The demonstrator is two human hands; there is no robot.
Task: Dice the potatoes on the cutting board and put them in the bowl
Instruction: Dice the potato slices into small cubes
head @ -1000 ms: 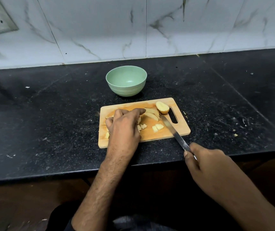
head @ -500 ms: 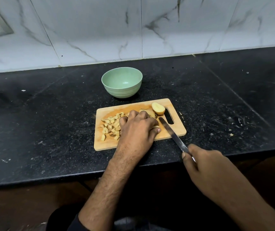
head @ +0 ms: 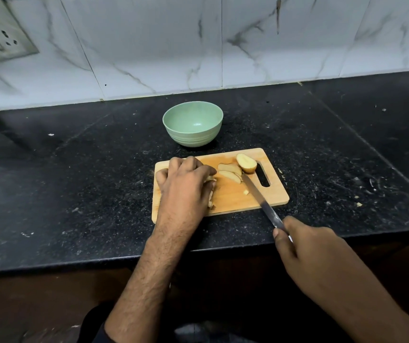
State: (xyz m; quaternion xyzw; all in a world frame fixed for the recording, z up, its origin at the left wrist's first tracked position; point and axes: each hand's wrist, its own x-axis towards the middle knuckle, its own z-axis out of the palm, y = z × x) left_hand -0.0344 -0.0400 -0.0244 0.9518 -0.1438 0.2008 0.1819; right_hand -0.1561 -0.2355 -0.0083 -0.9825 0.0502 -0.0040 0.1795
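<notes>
Left hand (head: 186, 180): curled over diced bits on the board (head: 230, 196), probably gathering them for the bowl (head: 193, 123).
Right hand (head: 305, 246): gripped the knife (head: 260, 196), tip parked by the slices (head: 229, 170).

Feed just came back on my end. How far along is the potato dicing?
Partly done. Diced pieces lie under the left hand, which is curled over them on the cutting board. The right hand holds the knife. Left to do: dice the slices and the potato half, then fill the bowl, which looks empty.
</notes>
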